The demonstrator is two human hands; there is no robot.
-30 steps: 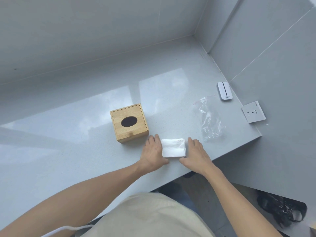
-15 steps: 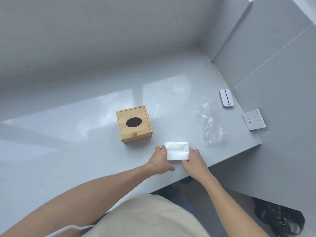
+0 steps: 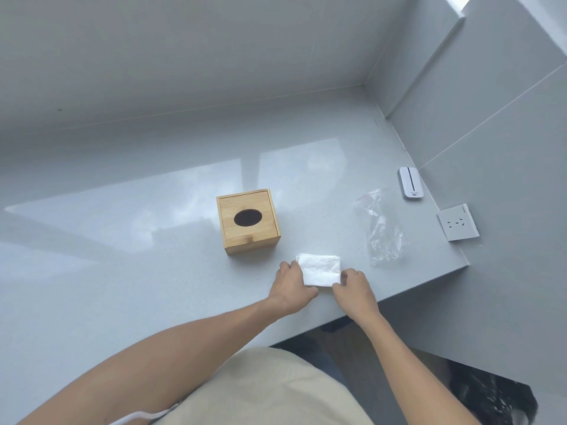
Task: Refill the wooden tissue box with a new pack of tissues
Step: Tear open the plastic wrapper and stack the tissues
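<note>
Tissue box (image 3: pixel 248 221), wooden, square, is seen upright on the grey countertop (image 3: pixel 122 256), lid on, with 1 dark oval opening in its top face. Countertop is bounded by grey walls at the back and right. A crumpled clear plastic wrapper (image 3: pixel 382 230) is noted to the right of the box, well apart from it. A white wall socket (image 3: pixel 458 223) is fixed on the right wall; a small white device (image 3: pixel 410 182) lies near that wall. The white tissue stack (image 3: pixel 320 269) is held just in front of the box, gripped at its sides by 2 hands: left hand (image 3: pixel 291 286) closed on its left edge, right hand (image 3: pixel 354 288) closed on its right edge.
</note>
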